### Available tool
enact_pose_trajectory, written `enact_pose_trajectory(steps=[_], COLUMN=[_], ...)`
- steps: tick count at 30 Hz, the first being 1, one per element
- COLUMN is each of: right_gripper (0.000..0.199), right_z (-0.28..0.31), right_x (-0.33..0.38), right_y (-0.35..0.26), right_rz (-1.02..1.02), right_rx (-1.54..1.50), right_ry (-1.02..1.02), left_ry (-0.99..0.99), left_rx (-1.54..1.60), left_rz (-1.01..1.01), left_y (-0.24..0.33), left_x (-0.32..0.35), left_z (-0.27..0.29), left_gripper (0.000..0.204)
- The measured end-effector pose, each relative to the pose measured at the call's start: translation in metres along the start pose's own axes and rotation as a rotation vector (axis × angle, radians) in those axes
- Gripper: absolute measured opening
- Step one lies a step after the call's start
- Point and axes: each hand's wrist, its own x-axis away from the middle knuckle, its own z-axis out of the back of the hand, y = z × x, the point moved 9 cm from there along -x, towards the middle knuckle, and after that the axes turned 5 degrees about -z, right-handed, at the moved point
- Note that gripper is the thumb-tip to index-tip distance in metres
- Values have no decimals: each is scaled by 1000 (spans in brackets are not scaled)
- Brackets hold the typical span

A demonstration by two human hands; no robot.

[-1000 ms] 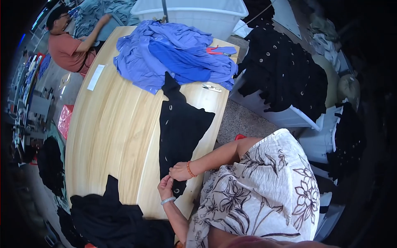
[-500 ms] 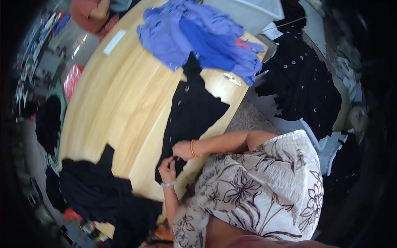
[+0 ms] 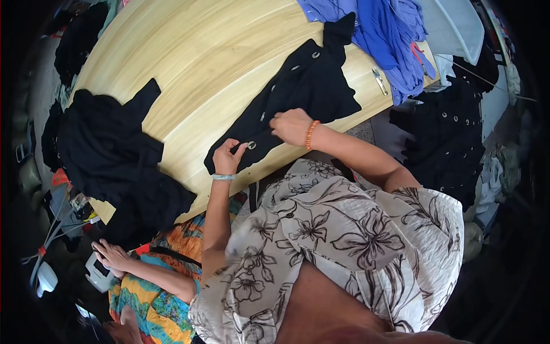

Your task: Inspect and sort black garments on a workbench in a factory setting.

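Fingers of the left hand [image 3: 229, 156] pinch the lower edge of a black buttoned garment [image 3: 298, 94] beside a metal button [image 3: 251, 145]. Right hand [image 3: 292, 126] presses closed on the cloth, centre frame. Garment lies across the wooden table [image 3: 189, 63]; black clothing pile [image 3: 109, 155] at left, blue garments [image 3: 384, 28] upper right.
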Motion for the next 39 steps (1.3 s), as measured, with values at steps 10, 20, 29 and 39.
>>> enact_pose_trajectory(steps=[10, 20, 29, 39], right_gripper=[15, 12, 31, 37], right_z=[-2, -21, 16, -6], right_x=[0, 27, 28, 27], right_y=[3, 16, 15, 14], right_rz=[12, -19, -136, -36], right_rx=[58, -82, -273, -127], right_ry=[202, 233, 211, 145], left_ry=[12, -260, -235, -276], left_rx=[9, 95, 747, 744], left_rz=[-286, -111, 216, 307], left_y=[72, 68, 38, 23], left_x=[-78, -63, -56, -46], left_z=[-39, -80, -87, -99], left_gripper=[18, 12, 6, 12])
